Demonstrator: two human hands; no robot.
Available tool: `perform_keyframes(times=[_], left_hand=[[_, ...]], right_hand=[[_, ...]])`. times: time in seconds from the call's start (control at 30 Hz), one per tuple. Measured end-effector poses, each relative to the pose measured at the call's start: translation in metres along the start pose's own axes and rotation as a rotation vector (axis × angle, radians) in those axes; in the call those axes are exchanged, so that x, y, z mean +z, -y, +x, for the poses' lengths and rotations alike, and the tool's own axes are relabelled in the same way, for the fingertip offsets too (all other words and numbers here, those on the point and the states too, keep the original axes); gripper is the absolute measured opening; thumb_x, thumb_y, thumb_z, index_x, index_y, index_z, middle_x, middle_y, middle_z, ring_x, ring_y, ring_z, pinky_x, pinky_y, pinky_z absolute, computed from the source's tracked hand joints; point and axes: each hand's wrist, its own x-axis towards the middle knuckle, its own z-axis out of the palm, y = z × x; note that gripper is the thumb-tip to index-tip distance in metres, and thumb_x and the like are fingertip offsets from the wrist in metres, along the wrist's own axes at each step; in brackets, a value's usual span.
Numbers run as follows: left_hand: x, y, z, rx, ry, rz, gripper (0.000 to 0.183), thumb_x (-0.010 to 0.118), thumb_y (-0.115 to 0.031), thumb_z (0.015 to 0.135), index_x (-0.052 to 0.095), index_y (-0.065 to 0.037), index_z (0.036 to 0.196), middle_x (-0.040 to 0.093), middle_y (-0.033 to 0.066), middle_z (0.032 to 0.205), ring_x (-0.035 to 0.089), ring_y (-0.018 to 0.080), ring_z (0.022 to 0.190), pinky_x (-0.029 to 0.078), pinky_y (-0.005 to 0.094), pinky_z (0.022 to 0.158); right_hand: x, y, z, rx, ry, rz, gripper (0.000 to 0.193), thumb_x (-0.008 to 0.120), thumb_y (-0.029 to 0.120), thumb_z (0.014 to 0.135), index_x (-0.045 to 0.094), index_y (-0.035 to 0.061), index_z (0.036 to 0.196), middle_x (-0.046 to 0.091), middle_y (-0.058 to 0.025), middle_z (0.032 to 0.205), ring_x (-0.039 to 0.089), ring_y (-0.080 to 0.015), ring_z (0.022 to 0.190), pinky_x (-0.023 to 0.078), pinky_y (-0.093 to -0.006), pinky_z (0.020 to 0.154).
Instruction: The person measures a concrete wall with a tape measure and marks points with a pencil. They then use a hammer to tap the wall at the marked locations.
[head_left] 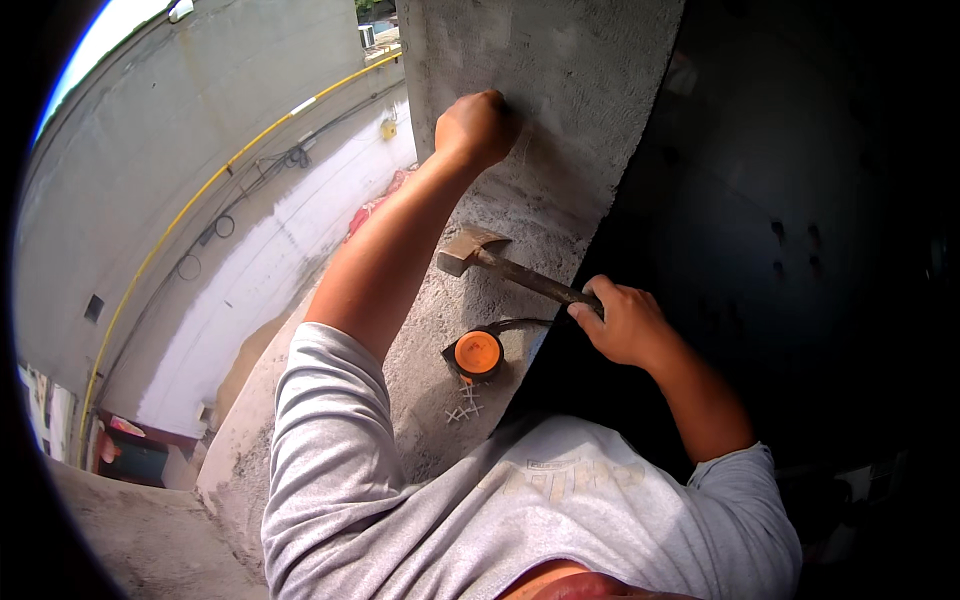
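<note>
My right hand [628, 322] is wrapped round the end of a wooden handle. The hammer [520, 275] it grips has a worn metal head with a blunt face and a flared blade, held just over the rough concrete ledge [415, 440]. Higher up, my left hand [478, 130] is closed in a fist against the grey concrete wall [560, 70]; its fingertips and anything in them are hidden. A black tape measure [478, 353] with an orange centre lies on the ledge below the hammer. Beside it are several small white cross-shaped tile spacers [464, 408].
The ledge drops off on the left towards an outdoor space with a grey wall [180, 110], a yellow pipe [200, 210] and dark cables [295, 157]. Past the ledge's right edge lies a very dark interior. Red material [368, 212] shows behind my left forearm.
</note>
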Motion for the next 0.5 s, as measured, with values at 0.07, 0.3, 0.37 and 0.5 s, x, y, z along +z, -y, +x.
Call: perform_keyframes(times=[0.07,0.3,0.37,0.5], left_hand=[[0.0,-0.001,-0.001,0.011,-0.014,-0.03,0.033,0.062,-0.036,0.094,0.078,-0.008,0.104,0.077,0.0183,0.112,0.073,0.0399,0.109,0.058,0.049,0.094],[0.006,0.005,-0.003,0.022,-0.013,-0.114,0.039,0.071,-0.043,0.092,0.078,-0.008,0.108,0.078,0.0177,0.109,0.073,0.0395,0.109,0.057,0.048,0.094],[0.011,0.01,-0.005,0.027,-0.049,-0.169,0.04,0.072,-0.044,0.092,0.078,-0.007,0.106,0.078,0.0186,0.108,0.073,0.0401,0.108,0.057,0.0482,0.094],[0.022,0.017,-0.007,0.067,-0.091,-0.179,0.04,0.072,-0.044,0.094,0.078,-0.005,0.102,0.077,0.0202,0.107,0.073,0.0407,0.106,0.057,0.0488,0.092]], right_hand=[[-0.008,-0.014,-0.02,0.024,-0.036,0.101,0.038,0.073,0.039,0.099,0.067,0.0014,0.097,0.072,-0.0182,0.077,0.073,-0.0361,0.073,0.056,-0.0466,0.068],[0.009,-0.035,-0.064,0.114,-0.057,0.4,0.026,0.074,0.023,0.092,0.061,0.0027,0.083,0.058,-0.0039,0.061,0.059,-0.0118,0.055,0.048,-0.0325,0.052],[0.014,-0.022,-0.059,0.146,0.051,0.784,0.017,0.066,0.015,0.094,0.057,0.0077,0.081,0.057,0.0,0.061,0.054,-0.0099,0.049,0.046,-0.03,0.047],[0.014,0.0,-0.033,0.086,0.022,1.084,0.025,0.064,0.024,0.104,0.054,0.0116,0.085,0.052,0.0023,0.059,0.049,-0.007,0.044,0.044,-0.0257,0.041]])
